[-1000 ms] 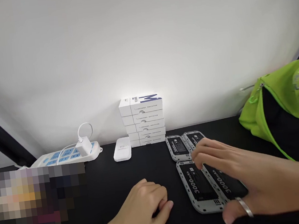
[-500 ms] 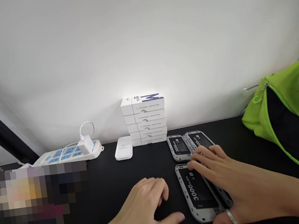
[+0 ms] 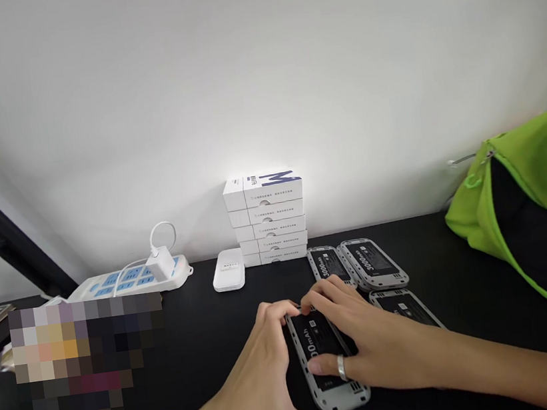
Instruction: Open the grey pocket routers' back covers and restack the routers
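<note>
A grey-rimmed, open-backed device [image 3: 329, 396] with a black 3000mAh battery lies in front of me on the black table. My left hand [image 3: 269, 380] spans its left side, fingertips at the far end and thumb by the near end. My right hand [image 3: 355, 332] reaches over it from the right, fingers at the far edge and thumb across the battery; a ring is on this hand. Three like devices lie beyond: one [image 3: 329, 265] at the back, another [image 3: 375, 264] beside it, and a third [image 3: 407, 305] partly hidden by my right forearm.
A stack of white boxes [image 3: 279, 224] stands against the wall, with a small white device [image 3: 228, 271] to its left. Further left is a power strip [image 3: 132, 277] with a plugged-in charger [image 3: 160, 263]. A green bag [image 3: 528, 191] sits at the right. A blurred patch covers the left.
The near device has shifted left, away from the one beside it, with my right hand on it. My left hand has closed in around its left side.
</note>
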Demonstrator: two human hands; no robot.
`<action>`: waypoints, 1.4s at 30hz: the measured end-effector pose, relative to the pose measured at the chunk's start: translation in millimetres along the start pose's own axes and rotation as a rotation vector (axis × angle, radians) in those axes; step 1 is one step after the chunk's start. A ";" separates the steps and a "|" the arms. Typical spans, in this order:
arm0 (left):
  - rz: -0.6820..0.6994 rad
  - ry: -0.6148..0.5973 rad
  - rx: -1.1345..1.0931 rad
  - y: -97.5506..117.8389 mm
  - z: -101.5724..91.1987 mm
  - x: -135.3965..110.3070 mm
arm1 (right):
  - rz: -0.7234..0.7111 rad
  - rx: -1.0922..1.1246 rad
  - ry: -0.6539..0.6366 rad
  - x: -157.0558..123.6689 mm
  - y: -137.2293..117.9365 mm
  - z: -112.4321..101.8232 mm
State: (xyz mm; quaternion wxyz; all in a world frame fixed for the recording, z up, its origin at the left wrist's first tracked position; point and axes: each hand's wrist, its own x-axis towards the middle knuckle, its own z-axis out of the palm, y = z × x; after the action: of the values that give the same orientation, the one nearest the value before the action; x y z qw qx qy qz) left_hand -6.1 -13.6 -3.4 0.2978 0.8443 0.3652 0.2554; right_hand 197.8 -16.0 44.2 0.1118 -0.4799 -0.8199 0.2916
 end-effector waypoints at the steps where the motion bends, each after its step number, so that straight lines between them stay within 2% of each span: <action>1: -0.003 -0.001 0.007 -0.4 -0.4 -0.1 | -0.002 0.013 -0.001 3.1 0.7 -0.4; 6: 0.005 0.019 0.047 -2.8 -2.2 0.2 | 0.027 0.125 -0.012 18.8 8.0 -1.9; 11: 0.011 0.077 0.034 -9.5 -8.1 3.2 | -0.186 0.206 0.124 23.0 11.0 -5.7; 14: 0.038 0.127 0.072 -15.2 -12.0 6.1 | -0.268 0.397 0.016 23.1 13.0 -14.0; 15: 0.028 0.148 0.092 -16.7 -13.0 7.0 | -0.263 0.463 0.020 24.6 15.1 -18.0; 17: -0.014 0.174 0.142 -19.1 -14.5 8.4 | -0.201 0.497 0.135 31.3 21.9 -27.1; 19: -0.069 0.173 0.204 -21.0 -15.4 9.1 | -0.078 0.385 0.245 42.2 31.2 -36.1; 22: -0.126 0.150 0.295 -23.8 -15.2 8.8 | 0.031 0.217 0.218 60.2 44.8 -44.3; 27: -0.106 0.175 0.360 -27.9 -12.9 6.8 | -0.046 0.084 0.132 72.3 55.5 -39.9; 36: -0.098 0.277 0.392 -34.3 -11.0 11.6 | -0.122 -0.200 0.018 61.0 51.3 -26.3; 42: -0.131 0.273 0.382 -34.3 -12.3 12.3 | -0.183 -0.313 -0.006 60.3 51.3 -23.6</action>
State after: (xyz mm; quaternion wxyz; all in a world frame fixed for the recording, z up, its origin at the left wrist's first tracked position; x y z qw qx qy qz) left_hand -22.6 18.8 -15.9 0.0966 0.8174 0.4976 0.2738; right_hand 214.7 63.1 27.4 0.0595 -0.4140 -0.8958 0.1505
